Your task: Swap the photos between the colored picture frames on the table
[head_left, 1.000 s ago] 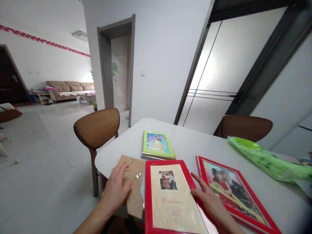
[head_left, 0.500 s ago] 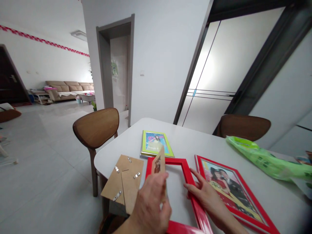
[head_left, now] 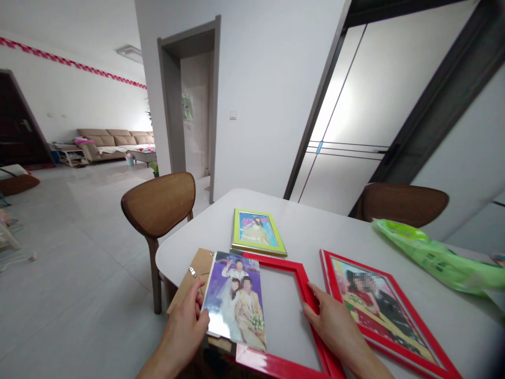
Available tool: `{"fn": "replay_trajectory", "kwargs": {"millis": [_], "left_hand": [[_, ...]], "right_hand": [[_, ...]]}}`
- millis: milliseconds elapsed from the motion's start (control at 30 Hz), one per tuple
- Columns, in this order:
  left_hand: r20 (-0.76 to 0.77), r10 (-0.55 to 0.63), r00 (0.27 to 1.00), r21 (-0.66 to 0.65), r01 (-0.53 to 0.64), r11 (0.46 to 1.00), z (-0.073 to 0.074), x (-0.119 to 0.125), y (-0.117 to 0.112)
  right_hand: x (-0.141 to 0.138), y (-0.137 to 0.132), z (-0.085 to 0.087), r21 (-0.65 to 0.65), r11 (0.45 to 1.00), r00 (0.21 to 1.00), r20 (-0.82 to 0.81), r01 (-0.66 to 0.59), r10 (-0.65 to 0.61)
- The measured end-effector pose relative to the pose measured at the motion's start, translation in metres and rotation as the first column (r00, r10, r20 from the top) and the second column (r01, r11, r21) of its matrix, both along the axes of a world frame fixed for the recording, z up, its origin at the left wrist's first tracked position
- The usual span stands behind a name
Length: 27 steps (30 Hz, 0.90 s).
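My left hand (head_left: pixel 181 326) is closed on the left edge of a wedding photo (head_left: pixel 232 300), thumb and fingers at its border. The photo lies face up, overlapping the brown backing board (head_left: pixel 189 276) and the left side of an empty red picture frame (head_left: pixel 294 263). My right hand (head_left: pixel 335 323) grips the right side of that frame, its fingers bent over the rail. White tabletop shows through the frame's opening. To the right lies a second red frame (head_left: pixel 430 337) holding a couple's picture. Behind the empty frame is a yellow-green framed picture (head_left: pixel 258 231).
A green plastic bag (head_left: pixel 430 258) lies on the right of the white table (head_left: pixel 307 221). One wooden chair (head_left: pixel 160 202) stands at the table's left, another chair (head_left: pixel 406 202) at its far right side. A sofa (head_left: pixel 114 145) is in the distance.
My left hand has moved left and lower, and the upright photo is now turned flat, face up, covering much of the backing board. My right hand stays on the frame.
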<state>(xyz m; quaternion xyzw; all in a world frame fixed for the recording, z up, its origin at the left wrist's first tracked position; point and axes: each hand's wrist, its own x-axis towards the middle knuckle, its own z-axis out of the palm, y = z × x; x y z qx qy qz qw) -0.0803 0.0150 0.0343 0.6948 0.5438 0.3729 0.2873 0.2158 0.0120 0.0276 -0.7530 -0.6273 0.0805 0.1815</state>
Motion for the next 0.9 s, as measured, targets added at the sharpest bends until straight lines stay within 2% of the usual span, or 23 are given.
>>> {"fn": "replay_trajectory", "kwargs": {"millis": [167,267,333,400,433,467,533,600,667,767,833,900], "left_hand": [[-0.198,-0.028,0.98,0.085,0.045,0.995,0.003,-0.001,0.001],[-0.274,-0.004,0.962,0.151,0.047,0.987,0.002,-0.003,0.003],[-0.301,-0.005,0.953,0.182,0.062,0.981,0.001,-0.003,0.002],[-0.32,-0.025,0.947,0.206,0.095,0.974,0.002,0.0,-0.001],[-0.326,-0.048,0.944,0.214,0.123,0.969,0.002,0.003,-0.004],[-0.329,-0.081,0.941,0.218,0.16,0.963,0.004,0.007,-0.008],[-0.338,-0.182,0.923,0.205,0.261,0.943,0.005,0.017,-0.015],[-0.36,-0.279,0.89,0.176,0.358,0.917,0.005,0.028,-0.019],[-0.375,-0.327,0.867,0.176,0.413,0.894,0.002,0.037,-0.02],[-0.307,-0.315,0.898,0.295,0.405,0.866,0.002,0.047,-0.013],[-0.175,-0.305,0.936,0.394,0.351,0.85,0.009,0.052,-0.009],[0.02,-0.29,0.957,0.418,0.256,0.872,0.02,0.057,-0.008]], "right_hand": [[0.001,-0.002,-0.003,-0.032,0.999,0.996,0.087,-0.03,0.033],[-0.004,-0.004,0.002,0.079,0.995,0.994,0.094,-0.055,0.048],[-0.015,-0.005,0.006,0.201,0.977,0.997,-0.004,-0.069,0.071],[-0.033,-0.005,0.009,0.219,0.975,0.961,-0.259,-0.04,0.098],[-0.043,-0.004,0.009,0.176,0.984,0.898,-0.43,-0.021,0.096],[-0.054,-0.003,0.009,0.113,0.994,0.8,-0.595,-0.014,0.079],[-0.075,0.001,0.009,0.0,1.0,0.559,-0.829,-0.02,0.011],[-0.091,0.005,0.012,-0.048,0.998,0.353,-0.935,-0.05,-0.027],[-0.102,0.007,0.022,-0.036,0.993,0.202,-0.979,-0.114,-0.012],[-0.109,0.003,0.048,0.038,0.982,0.054,-0.997,-0.186,0.048],[-0.111,-0.001,0.062,0.077,0.984,0.008,-0.997,-0.163,0.079],[-0.111,-0.006,0.066,0.082,0.992,-0.005,-0.997,-0.092,0.082]]}}
